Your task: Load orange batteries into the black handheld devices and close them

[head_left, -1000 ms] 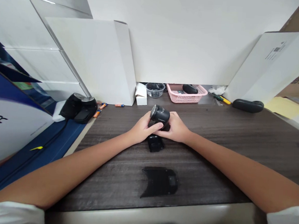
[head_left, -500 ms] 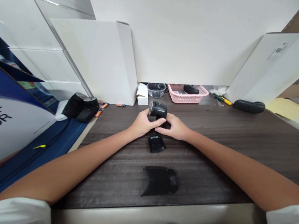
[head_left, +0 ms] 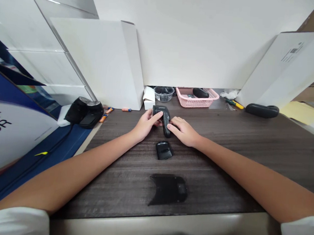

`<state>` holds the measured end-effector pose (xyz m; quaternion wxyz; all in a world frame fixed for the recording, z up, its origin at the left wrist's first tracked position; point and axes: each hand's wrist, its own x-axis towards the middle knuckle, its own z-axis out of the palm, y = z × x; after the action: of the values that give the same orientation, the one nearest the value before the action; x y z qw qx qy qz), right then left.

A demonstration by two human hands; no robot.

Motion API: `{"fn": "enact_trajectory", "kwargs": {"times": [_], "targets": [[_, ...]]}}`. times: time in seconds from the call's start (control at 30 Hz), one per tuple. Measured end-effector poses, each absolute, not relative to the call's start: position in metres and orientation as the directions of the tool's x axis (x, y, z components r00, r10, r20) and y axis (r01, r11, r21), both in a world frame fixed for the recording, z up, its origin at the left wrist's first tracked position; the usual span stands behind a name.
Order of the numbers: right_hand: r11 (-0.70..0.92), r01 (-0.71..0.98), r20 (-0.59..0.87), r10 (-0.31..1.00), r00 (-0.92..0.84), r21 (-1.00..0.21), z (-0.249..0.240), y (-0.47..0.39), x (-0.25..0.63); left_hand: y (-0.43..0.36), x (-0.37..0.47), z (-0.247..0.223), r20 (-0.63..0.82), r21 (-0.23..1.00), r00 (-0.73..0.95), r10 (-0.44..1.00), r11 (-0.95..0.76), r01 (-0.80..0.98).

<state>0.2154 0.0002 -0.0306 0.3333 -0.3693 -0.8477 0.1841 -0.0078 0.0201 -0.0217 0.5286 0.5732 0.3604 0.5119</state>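
Note:
Both of my hands are on a black handheld device (head_left: 166,122) bent like an L, with small light lettering on its head; its exact kind I cannot make out. My left hand (head_left: 145,124) grips the head, thumb across the top. At the handle, the thumb and fingers of my right hand (head_left: 184,131) close on its right side. Just in front of the handle lies a small black plastic piece (head_left: 164,151) with a rounded edge. Nearer to me is a flat black plate (head_left: 168,190) with one curved-in end.
Several orange batteries (head_left: 126,109) lie at the back left, near a black twin-bay dock (head_left: 84,112). Along the back stand a small white box (head_left: 149,99), a clear bowl (head_left: 164,94) and a pink basket (head_left: 196,103). A black case (head_left: 262,111) and a yellow-handled tool (head_left: 238,105) are at right.
The device has been turned so that its handle now points toward me and its round end no longer shows. My left hand has shifted slightly left and my right hand slightly right.

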Motion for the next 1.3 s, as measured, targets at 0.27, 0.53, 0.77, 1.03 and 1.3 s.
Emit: {"fn": "enact_trajectory", "kwargs": {"times": [0.27, 0.53, 0.77, 1.03, 1.3], "targets": [[0.707, 0.346, 0.531, 0.698, -0.48, -0.617, -0.032, -0.005, 0.218, 0.024, -0.009, -0.021, 0.154, 0.97, 0.178, 0.972, -0.115, -0.215], [0.817, 0.397, 0.599, 0.577, -0.556, -0.418, -0.032, -0.006, 0.216, 0.023, -0.01, -0.021, 0.133, 0.978, 0.205, 0.97, -0.095, -0.187], [0.792, 0.443, 0.562, 0.61, -0.559, -0.42, -0.029, -0.01, 0.216, 0.018, -0.009, -0.018, 0.183, 0.975, 0.289, 0.94, -0.135, -0.178], [0.79, 0.423, 0.554, 0.613, -0.562, -0.444, -0.028, -0.012, 0.216, 0.018, -0.013, -0.019, 0.199, 0.979, 0.389, 0.9, -0.168, -0.113], [0.586, 0.12, 0.46, 0.732, -0.502, -0.801, -0.032, 0.0, 0.224, 0.025, -0.015, -0.025, 0.167, 0.983, 0.43, 0.887, -0.185, -0.001]]}}
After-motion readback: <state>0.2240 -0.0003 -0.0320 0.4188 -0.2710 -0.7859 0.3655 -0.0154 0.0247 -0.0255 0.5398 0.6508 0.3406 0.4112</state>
